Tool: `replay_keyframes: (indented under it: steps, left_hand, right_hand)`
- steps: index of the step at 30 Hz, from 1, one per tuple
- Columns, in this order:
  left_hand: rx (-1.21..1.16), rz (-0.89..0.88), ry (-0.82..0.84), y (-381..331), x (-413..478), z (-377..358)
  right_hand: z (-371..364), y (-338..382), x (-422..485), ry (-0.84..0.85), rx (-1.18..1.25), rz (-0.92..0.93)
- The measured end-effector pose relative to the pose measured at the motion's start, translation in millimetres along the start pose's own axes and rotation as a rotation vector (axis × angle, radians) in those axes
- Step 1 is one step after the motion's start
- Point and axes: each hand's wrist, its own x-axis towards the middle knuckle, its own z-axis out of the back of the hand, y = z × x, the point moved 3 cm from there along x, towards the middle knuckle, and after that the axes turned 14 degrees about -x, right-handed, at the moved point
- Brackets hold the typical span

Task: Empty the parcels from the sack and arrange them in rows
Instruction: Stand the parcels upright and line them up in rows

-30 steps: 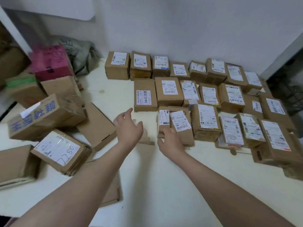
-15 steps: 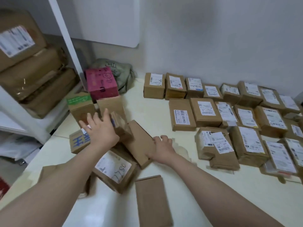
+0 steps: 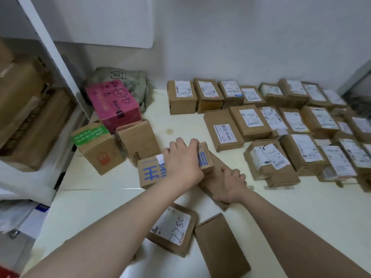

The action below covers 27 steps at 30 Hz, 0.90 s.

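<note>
1. While the left hand [image 3: 183, 159] is closing its fingers over the blue-lettered box [image 3: 152, 171], the right hand [image 3: 230, 186] is pressing, fingers curled, on a flat brown parcel [image 3: 218, 173].
2. Labelled parcels [image 3: 249, 117] are sitting in rows at right.
3. A pink box [image 3: 112, 103], green-taped box [image 3: 94, 145] and sack [image 3: 122, 77] are crowding the left side.

White shelf upright [image 3: 50, 57] stands at left; large brown cartons [image 3: 26, 109] fill its shelves. White wall [image 3: 241, 37] behind.
</note>
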Motion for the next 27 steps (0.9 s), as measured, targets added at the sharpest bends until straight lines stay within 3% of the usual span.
replay_keyframes:
  steps: [5,7,11,15,17,20,23,27]
  left_hand:
    - [-0.219,-0.434,-0.096,-26.9,11.6,-14.1]
    - [-0.163,-0.471,-0.133,-9.7,16.7,-23.4]
    - [-0.122,-0.208,0.012,43.5,18.7,-45.2]
    - [-0.342,0.077,0.162,51.2,27.1,-59.9]
    - [-0.419,0.154,0.195,45.2,29.9,-69.6]
    - [-0.320,0.145,0.254,41.2,30.0,-88.6]
    - [-0.332,0.129,0.121,35.9,33.1,-93.0]
    - [-0.381,0.369,-0.066,37.0,47.3,-97.4]
  right_hand:
    - [-5.1,-47.3,-9.0,-0.006,0.091,-0.138]
    - [-7.8,-58.4,-9.8,0.003,0.136,-0.168]
    - [-12.3,-63.6,-4.2,-0.006,0.145,-0.187]
    - [-20.1,-53.6,2.1,0.014,0.174,-0.149]
    - [-21.9,-50.8,4.3,0.012,0.168,-0.141]
    - [-18.3,-51.7,7.9,-0.012,0.148,-0.144]
    - [-13.5,-52.3,11.1,-0.038,0.124,-0.088]
    - [-8.4,-46.1,12.8,-0.046,0.115,-0.008]
